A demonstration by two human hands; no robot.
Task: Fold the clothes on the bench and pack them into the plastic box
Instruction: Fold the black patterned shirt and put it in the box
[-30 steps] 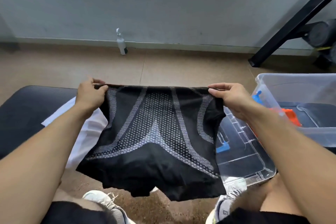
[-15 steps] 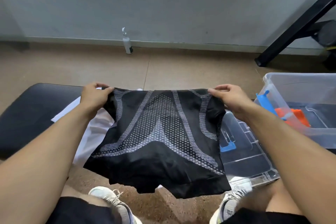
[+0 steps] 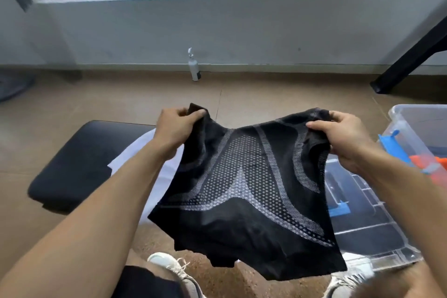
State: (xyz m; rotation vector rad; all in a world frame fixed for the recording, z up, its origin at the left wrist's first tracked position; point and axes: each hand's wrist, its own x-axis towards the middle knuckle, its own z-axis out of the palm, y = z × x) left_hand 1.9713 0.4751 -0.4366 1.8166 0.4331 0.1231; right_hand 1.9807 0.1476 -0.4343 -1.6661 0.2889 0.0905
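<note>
Above the person's knees hang the black shorts (image 3: 244,186), light, limp and stretchy, best held at the waistband corners. Left hand (image 3: 176,128) and right hand (image 3: 343,138) each pinch one corner, the band sagging between them. Behind lies a white garment (image 3: 145,164) on the bench (image 3: 79,164). Rightward, the box (image 3: 411,123) holds what may be folded clothes; its lid (image 3: 377,225) lies nearer.

Shorts (image 3: 244,191) held up over near end of bench (image 3: 79,164). White garment (image 3: 142,152) on bench, behind shorts. Lid (image 3: 358,215) right of bench; plastic box (image 3: 411,126) beyond lid. Bottle (image 3: 194,68) far beyond bench, at wall.
</note>
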